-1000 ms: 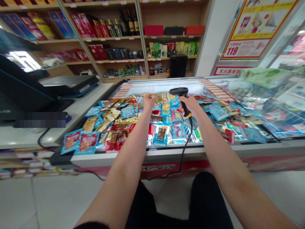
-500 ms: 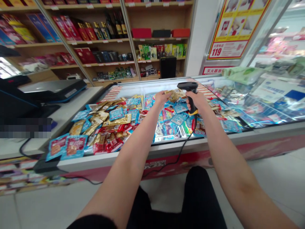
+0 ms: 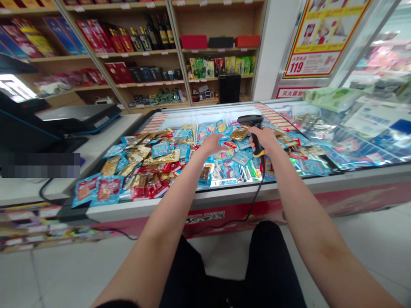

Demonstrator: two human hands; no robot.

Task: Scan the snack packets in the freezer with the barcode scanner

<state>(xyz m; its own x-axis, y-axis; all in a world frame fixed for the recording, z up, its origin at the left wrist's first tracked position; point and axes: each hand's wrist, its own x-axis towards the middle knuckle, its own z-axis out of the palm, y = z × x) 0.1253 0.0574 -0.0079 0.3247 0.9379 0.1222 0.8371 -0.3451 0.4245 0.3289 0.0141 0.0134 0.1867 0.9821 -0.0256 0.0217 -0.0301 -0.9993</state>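
A person's right hand (image 3: 263, 140) with fingers clamped around a black scanner (image 3: 249, 119), a gold packet (image 3: 240, 133) at those fingertips, any grip on it unclear, left hand (image 3: 212, 144) with fingers apart, snack packets (image 3: 161, 149) heaped beneath and beside them.

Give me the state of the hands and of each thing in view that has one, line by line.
Left hand: open, nothing visibly held
Right hand: closed around the scanner's handle
Scanner: upright, head above handle
Scanner cord: slack, hanging down
Gold packet: by the right fingertips; whether gripped, unclear
Packet pile: loose, jumbled
Shelf bottles: standing upright
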